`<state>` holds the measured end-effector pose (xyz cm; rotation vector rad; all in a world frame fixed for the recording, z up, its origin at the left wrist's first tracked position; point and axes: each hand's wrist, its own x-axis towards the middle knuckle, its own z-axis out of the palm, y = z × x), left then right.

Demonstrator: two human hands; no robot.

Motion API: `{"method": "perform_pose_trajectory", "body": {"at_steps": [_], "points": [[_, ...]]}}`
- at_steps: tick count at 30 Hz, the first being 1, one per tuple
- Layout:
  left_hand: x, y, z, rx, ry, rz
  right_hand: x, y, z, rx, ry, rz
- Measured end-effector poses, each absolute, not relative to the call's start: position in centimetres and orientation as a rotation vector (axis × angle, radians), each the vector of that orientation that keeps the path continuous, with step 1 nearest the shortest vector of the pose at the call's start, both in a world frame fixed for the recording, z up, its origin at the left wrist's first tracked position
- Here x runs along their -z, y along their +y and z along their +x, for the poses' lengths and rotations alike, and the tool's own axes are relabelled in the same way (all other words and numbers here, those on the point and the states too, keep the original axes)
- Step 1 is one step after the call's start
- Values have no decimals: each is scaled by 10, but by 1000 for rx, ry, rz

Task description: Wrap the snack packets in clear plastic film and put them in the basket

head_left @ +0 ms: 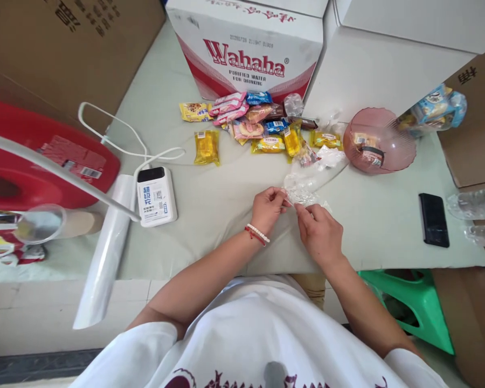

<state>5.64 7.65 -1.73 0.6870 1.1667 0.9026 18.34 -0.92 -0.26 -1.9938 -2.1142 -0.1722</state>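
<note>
Crosswise, clear bag between hands

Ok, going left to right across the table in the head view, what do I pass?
Red tub → plastic roll → power bank → left hand → right hand → pink bowl → black phone.

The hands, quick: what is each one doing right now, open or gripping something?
Left hand: fingers pinched shut on the clear plastic bag.
Right hand: also pinched shut on the same bag, just beside the left.
</note>
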Motion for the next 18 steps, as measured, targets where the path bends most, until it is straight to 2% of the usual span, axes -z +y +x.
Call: {"method": "perform_pose_trajectory", "body": {"at_steps": [2,7,13,18], "points": [[17,75,51,-897,1111,583,2,-26,186,108,-2038,-1954],[15,67,41,-874,1043,510,-7,-53,187,-498,-1887,-1694],[12,44,45,-939,1024,792,-2,-21,186,-641,-1460,-1824],[6,47,31,-1082,1115,395,9,-5,175,-950,-1059,-1633]]}}
